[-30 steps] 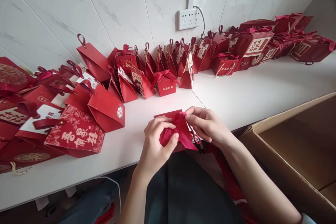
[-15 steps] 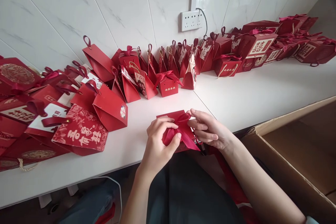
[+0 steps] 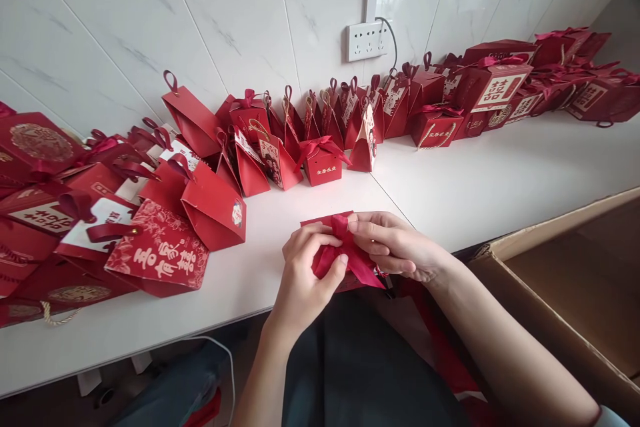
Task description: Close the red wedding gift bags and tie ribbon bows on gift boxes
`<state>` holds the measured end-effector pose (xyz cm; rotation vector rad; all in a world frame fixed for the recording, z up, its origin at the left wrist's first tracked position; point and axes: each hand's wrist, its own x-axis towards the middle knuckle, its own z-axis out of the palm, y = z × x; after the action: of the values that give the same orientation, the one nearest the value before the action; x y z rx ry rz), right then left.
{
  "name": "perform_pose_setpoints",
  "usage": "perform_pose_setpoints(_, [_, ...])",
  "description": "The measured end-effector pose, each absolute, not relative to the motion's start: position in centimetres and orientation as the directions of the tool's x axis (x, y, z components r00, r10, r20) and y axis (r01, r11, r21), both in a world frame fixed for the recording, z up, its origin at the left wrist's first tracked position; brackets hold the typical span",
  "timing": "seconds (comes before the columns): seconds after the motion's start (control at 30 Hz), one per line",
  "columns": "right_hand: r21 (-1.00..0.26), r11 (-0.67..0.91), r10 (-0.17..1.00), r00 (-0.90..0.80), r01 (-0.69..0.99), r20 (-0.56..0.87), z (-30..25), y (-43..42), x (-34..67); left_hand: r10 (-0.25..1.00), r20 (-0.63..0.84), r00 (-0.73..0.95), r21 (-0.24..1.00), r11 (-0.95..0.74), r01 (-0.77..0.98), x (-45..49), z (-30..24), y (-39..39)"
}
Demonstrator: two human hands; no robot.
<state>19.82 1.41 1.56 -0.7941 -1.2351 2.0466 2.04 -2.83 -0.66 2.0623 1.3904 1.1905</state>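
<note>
A red gift box [image 3: 316, 220] sits at the counter's front edge, largely covered by my hands. On its top is a dark pink ribbon [image 3: 367, 272], looped, with one tail hanging toward me. My left hand [image 3: 310, 260] curls over the box's left side, thumb and fingers closed on the ribbon near its middle. With thumb and forefinger my right hand [image 3: 395, 243] pinches the ribbon's upper loop; its other fingers bend loosely over the box's right side. Just behind stands a small red box with a tied bow [image 3: 323, 163].
Several red boxes with handles and ribbons crowd the white counter [image 3: 270, 227], in a heap at left [image 3: 155, 247] and a row along the tiled wall. A cardboard carton [image 3: 565, 267] stands open at right. A socket strip [image 3: 369, 40] is on the wall.
My right hand has moved left and inward, its fingertips now on the ribbon loop nearer the bow's middle. My left hand keeps its hold. The view has shifted slightly.
</note>
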Motion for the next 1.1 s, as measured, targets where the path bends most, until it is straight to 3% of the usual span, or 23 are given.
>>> perform_pose_setpoints(0.1, [-0.957,-0.255,0.802,-0.583,-0.139,-0.13,2.2,1.2,19.6,0.891,0.428,0.151,0.704,-0.434,0.562,2.0,-0.7,-2.9])
perform_pose_setpoints(0.2, [-0.995,-0.099,0.859,-0.502,0.028,-0.099,2.8,1.1,18.8,0.889,0.434,0.143,0.702,-0.434,0.565,2.1,-0.8,-2.9])
perform_pose_setpoints(0.33, [-0.932,0.1,0.952,-0.307,0.348,-0.013,3.6,1.3,17.6,0.89,0.433,0.144,0.692,-0.43,0.579,2.1,-0.8,-2.9])
perform_pose_setpoints(0.4, [-0.89,0.164,0.96,-0.275,0.425,0.046,3.7,1.4,17.4,0.893,0.425,0.15,0.688,-0.426,0.587,2.1,-0.7,-2.8])
perform_pose_setpoints(0.47, [-0.927,0.129,0.943,-0.334,0.351,0.005,3.6,1.4,17.7,0.893,0.423,0.154,0.685,-0.427,0.591,2.1,-0.7,-2.8])
perform_pose_setpoints(0.57, [-0.995,-0.061,0.876,-0.474,0.077,-0.09,2.8,1.2,18.7,0.885,0.436,0.162,0.67,-0.439,0.598,2.0,-0.8,-2.9])
perform_pose_setpoints(0.7, [-0.96,-0.245,0.828,-0.545,-0.138,-0.133,1.6,0.7,19.7,0.859,0.474,0.192,0.621,-0.481,0.619,2.0,-1.1,-2.9])
perform_pose_setpoints(0.87, [-0.953,-0.258,0.849,-0.507,-0.158,-0.146,1.0,0.6,19.7,0.835,0.511,0.206,0.58,-0.512,0.634,2.0,-1.3,-2.9])
perform_pose_setpoints(1.1, [-0.999,-0.01,0.873,-0.487,0.045,-0.031,1.7,1.1,19.7,0.822,0.519,0.235,0.534,-0.526,0.662,2.1,-1.2,-2.8])
